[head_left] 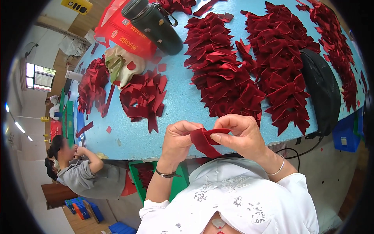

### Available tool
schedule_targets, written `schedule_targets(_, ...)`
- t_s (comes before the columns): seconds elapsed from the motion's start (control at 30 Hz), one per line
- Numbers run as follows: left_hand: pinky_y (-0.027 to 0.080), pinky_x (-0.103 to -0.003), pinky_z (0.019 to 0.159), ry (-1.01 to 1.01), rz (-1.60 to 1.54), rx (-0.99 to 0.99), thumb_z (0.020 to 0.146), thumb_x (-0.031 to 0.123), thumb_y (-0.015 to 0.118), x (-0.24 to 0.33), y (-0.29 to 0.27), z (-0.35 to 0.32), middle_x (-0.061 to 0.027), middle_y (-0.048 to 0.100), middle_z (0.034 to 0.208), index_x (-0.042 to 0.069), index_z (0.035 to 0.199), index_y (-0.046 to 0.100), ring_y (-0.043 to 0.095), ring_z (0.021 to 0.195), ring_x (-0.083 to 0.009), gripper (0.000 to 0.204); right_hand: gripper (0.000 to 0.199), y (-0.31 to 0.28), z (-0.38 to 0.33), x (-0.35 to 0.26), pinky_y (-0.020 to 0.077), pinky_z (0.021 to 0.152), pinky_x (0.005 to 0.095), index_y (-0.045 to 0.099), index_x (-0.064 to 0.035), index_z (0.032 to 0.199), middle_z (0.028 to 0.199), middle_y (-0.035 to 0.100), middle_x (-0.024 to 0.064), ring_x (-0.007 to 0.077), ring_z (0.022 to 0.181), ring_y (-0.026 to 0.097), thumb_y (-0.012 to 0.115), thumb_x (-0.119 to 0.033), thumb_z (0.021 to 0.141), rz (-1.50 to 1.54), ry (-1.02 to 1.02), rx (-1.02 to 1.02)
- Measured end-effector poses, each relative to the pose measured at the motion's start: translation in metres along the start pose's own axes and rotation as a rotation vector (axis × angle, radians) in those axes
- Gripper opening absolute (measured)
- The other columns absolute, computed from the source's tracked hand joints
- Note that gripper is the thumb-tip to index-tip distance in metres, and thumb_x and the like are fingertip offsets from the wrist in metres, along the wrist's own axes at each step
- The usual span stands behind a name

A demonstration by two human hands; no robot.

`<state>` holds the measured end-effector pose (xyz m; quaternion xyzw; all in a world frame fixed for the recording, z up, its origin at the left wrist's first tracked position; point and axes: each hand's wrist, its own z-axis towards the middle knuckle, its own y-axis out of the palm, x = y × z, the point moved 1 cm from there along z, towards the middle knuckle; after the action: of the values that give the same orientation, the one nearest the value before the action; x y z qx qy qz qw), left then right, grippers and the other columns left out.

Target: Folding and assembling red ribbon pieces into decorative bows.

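Note:
Just past the near edge of the blue table, both my hands hold one dark red velvet ribbon [205, 145], bent into a loop. My left hand [180, 141] pinches its left end between thumb and fingers. With thumb and forefinger, my right hand [240, 134] grips the right part of the loop. Long rows of finished-looking red velvet bows [222, 70] lie on the table beyond my hands. To the left sits a loose pile of cut red ribbon strips [143, 97].
A dark green bottle [161, 33] stands by a red bag [128, 35] and a pale cloth [126, 66]. More bows [276, 66] and a black pouch [321, 91] lie right. A green crate [180, 180] with red pieces is below the table edge. A person in grey [91, 177] sits left.

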<state>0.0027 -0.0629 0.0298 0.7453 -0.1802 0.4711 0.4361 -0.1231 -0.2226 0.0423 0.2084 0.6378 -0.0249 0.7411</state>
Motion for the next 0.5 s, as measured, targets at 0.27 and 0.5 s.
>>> schedule_targets(0.27,0.053,-0.029,0.073,0.074,0.056,-0.01,0.078,-0.004,0.07,-0.003,-0.001,0.003,-0.0139,0.067,0.091,-0.001,0.086,0.066,0.064,0.08,-0.0174,0.01,0.018,0.01,-0.004,-0.005,0.0461,0.063,0.0284,0.064,0.0019,0.087,0.075,0.063,0.0081,0.0173,0.067,0.058,0.073,0.001,0.071,-0.408,-0.383,-0.001)
schedule_targets(0.5,0.054,-0.031,0.074,0.179,0.013,-0.058,0.074,-0.009,0.069,-0.008,0.003,0.002,-0.015,0.067,0.089,0.0,0.085,0.068,0.064,0.08,-0.0205,0.014,0.026,0.019,-0.014,-0.001,0.0449,0.071,0.0365,0.062,0.0001,0.09,0.076,0.062,0.0074,0.0217,0.063,0.056,0.071,0.005,0.066,-0.651,-0.71,0.054)
